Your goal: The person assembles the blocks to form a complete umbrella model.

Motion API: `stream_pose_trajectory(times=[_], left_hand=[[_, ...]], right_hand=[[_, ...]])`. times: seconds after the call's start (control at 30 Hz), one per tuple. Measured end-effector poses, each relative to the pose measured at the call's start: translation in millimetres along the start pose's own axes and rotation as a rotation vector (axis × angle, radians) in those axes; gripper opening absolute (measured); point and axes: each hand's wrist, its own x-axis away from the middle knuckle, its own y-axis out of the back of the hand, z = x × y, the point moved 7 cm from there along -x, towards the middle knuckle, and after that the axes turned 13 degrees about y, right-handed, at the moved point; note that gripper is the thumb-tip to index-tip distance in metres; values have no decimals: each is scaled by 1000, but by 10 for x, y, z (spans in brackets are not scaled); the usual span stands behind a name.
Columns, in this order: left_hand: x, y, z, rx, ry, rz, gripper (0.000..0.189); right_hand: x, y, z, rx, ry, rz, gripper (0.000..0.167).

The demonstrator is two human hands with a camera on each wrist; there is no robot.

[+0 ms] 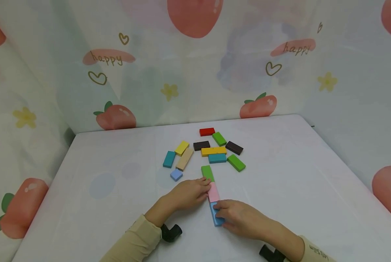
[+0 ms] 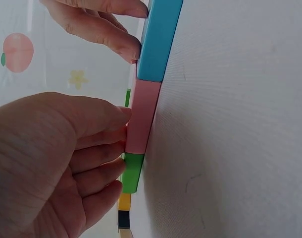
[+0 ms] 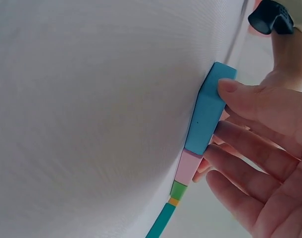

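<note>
Lower centre of the head view: a green block (image 1: 206,172), a pink block (image 1: 214,193) and a blue block (image 1: 217,221) run end to end on a white desk (image 1: 287,174). The left hand (image 1: 188,194), fingers loosely extended, touches the pink block from the left. The right hand (image 1: 244,219), fingers apart, rests on the blue block from the right. Loose blocks (image 1: 213,151) lie above, near the frame's centre.

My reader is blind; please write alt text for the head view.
A person's left hand touches a pink block and right hand a blue block, lined up with a green block; other colored blocks lie on a white table.
</note>
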Motion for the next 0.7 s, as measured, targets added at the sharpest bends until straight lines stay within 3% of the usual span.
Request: stream_pose_trajectory(times=[0.4,0.7], left_hand=[[-1,2,-2,4,-13,-2,42],[1,20,2,-16,-25,-30,40]], right_hand=[[-13,-5,-16,2,-33,31,25],[-13,22,-14,5,6,1,26]])
